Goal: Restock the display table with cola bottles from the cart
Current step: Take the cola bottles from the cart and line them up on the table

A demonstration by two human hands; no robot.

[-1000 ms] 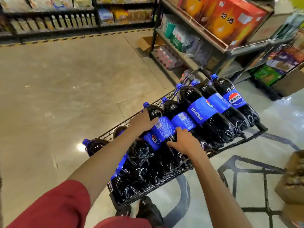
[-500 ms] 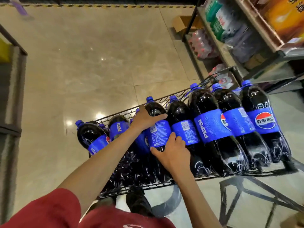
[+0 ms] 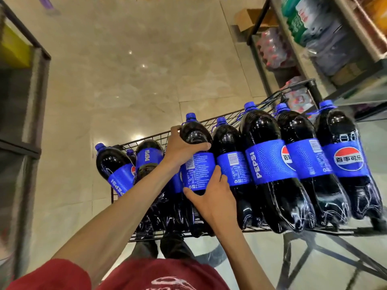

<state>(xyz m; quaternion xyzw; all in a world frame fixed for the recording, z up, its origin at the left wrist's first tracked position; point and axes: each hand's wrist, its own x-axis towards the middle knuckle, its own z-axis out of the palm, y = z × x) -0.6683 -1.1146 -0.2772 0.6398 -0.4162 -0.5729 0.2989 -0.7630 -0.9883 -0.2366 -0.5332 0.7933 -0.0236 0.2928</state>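
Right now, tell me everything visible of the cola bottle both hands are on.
The cola bottle is large clear plastic full of dark cola, with a blue cap and a blue wrap label showing small print. It leans in the wire cart, cap away, among similar bottles. The left hand grips its shoulder; the right hand holds it at the label's lower edge. Its base is hidden.

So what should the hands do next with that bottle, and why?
Probably lift the cola bottle straight up out of the cart. The left hand grips its shoulder and the right hand holds its lower body, so both have it, and other bottles crowd it on each side.
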